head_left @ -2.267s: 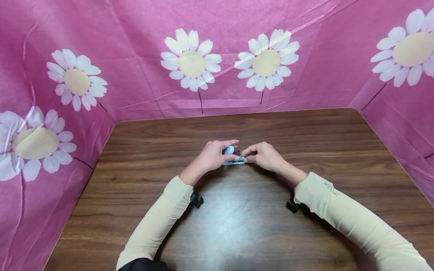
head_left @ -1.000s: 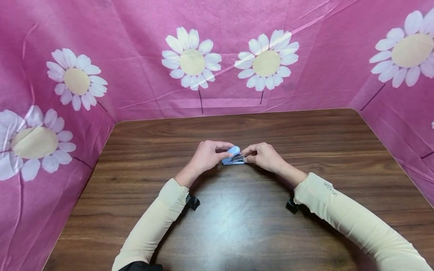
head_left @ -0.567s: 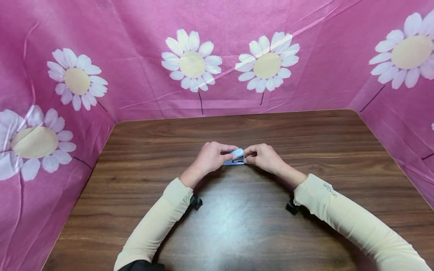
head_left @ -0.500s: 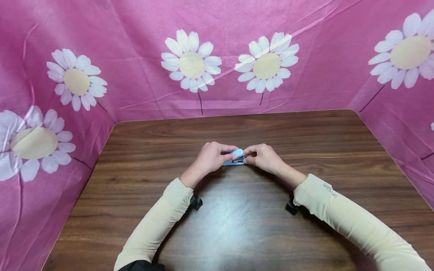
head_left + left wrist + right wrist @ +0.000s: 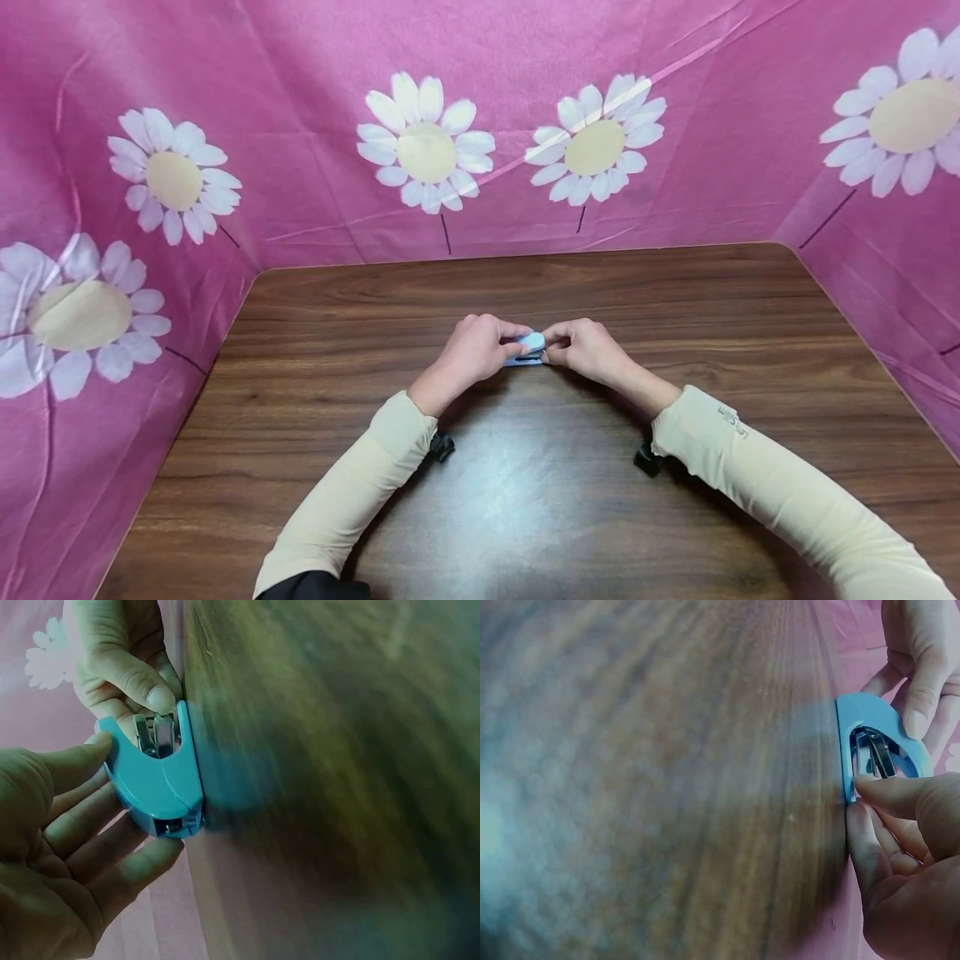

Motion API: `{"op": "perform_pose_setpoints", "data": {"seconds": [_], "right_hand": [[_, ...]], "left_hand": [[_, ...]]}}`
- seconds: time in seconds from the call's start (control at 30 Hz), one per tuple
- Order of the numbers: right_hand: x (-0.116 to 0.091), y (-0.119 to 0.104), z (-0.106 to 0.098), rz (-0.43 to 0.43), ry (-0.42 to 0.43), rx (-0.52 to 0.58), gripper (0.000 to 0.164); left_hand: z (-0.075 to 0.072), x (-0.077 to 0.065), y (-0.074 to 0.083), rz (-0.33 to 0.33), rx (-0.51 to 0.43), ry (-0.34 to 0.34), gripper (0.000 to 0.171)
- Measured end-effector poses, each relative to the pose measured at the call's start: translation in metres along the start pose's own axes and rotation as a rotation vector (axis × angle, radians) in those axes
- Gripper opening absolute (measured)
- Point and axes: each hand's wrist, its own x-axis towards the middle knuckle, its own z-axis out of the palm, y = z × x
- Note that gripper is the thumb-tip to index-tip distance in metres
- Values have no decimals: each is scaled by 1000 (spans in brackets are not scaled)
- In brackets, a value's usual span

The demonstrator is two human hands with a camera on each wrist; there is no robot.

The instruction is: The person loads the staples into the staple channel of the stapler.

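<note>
A small light-blue stapler [image 5: 532, 343] sits on the wooden table between the two hands. My left hand [image 5: 480, 346] grips its top cover, thumb on the near side and fingers on the far side. At the stapler's front end my right hand [image 5: 588, 346] pinches the base between thumb and finger. In the left wrist view the stapler [image 5: 161, 780] shows its blue cover raised from the base, with the metal staple channel [image 5: 163, 736] between them. The right wrist view has the right thumb [image 5: 892, 796] by the tip of that channel; part of the front end is hidden.
The brown wood-grain table [image 5: 502, 500] spreads around the hands. Pink cloth [image 5: 510, 50] printed with white daisies hangs behind it and on both sides. A black wrist camera [image 5: 441, 447] is strapped under the left wrist, another black camera [image 5: 647, 458] under the right.
The stapler's cover, earlier tipped back higher, has swung down over the staple channel toward the right. My left hand moved slightly right with it. The right hand has stayed nearly still.
</note>
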Motion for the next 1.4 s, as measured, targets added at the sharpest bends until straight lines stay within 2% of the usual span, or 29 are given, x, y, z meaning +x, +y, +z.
{"op": "perform_pose_setpoints", "data": {"seconds": [0.23, 0.37, 0.53, 0.87, 1.07, 1.23, 1.4], "right_hand": [[1, 1, 1, -13, -3, 2, 18], [1, 2, 0, -9, -3, 3, 18], [0, 3, -1, -6, 4, -11, 18], [2, 1, 0, -28, 18, -45, 19], [1, 1, 0, -21, 29, -59, 18], [0, -2, 1, -42, 10, -61, 18], [0, -3, -1, -41, 12, -63, 18]], "left_hand": [[2, 1, 4, 44, 112, 11, 28], [2, 2, 9, 62, 177, -2, 25], [1, 5, 16, 74, 213, -28, 24], [-1, 7, 17, 68, 224, -50, 23], [1, 8, 16, 89, 230, -44, 24], [2, 5, 12, 62, 197, -23, 24], [0, 3, 7, 97, 129, 6, 25]]}}
